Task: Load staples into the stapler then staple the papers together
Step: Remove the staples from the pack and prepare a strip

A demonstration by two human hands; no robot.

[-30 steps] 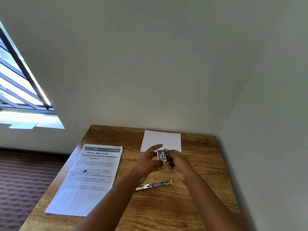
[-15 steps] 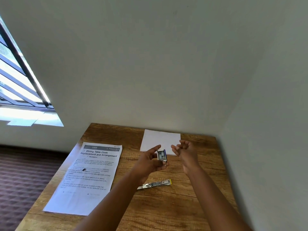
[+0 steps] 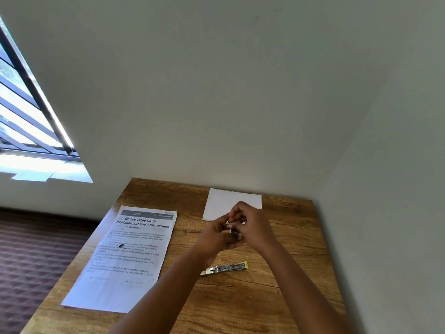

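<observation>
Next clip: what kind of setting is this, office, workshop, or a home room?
Probably a plain home or small office room. A wooden desk sits in the corner of bare painted walls, a barred window is at the left, and a printed instruction sheet and a stapler lie on the desk.

The tabletop (image 3: pixel 277 297) is brown wood and sits in the corner of the room. A big printed paper (image 3: pixel 125 259) lies flat on its left side. A small white sheet (image 3: pixel 224 201) lies at the back by the wall. A shiny metal stapler (image 3: pixel 225 268) with a yellow tip lies in the middle.
</observation>
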